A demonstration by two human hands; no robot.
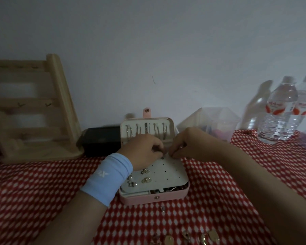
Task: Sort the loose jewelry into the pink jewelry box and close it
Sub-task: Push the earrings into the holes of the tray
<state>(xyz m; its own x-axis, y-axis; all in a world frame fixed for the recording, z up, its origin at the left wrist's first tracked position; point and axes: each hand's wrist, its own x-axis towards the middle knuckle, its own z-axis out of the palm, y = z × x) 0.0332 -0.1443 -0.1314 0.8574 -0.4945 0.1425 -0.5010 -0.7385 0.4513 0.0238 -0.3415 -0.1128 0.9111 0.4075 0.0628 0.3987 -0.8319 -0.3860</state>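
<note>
Hands: left (pixel 143 149) pinches tiny stud (pixel 162 157), right (pixel 185 144) curled, hold unclear | perforated white panel (pixel 170 172) | rounded pink box (pixel 145 200)

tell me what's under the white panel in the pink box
A strip of jumbled jewelry shows at the front right edge, under the white panel. The panel covers everything else in the base of the pink box.

The fingertips (pixel 159 150) of the left hand (pixel 143 151) and the right hand (pixel 189 145) meet closely. Whether they pinch anything is too small and dim to tell. Beyond the fingers, both hands cover the lower ends of the chains (pixel 147 129) in the lid (pixel 170 121). Well nearer the wearer than the fingers, the loose jewelry (pixel 187 235) is blurred and cut by the bottom edge.
</note>
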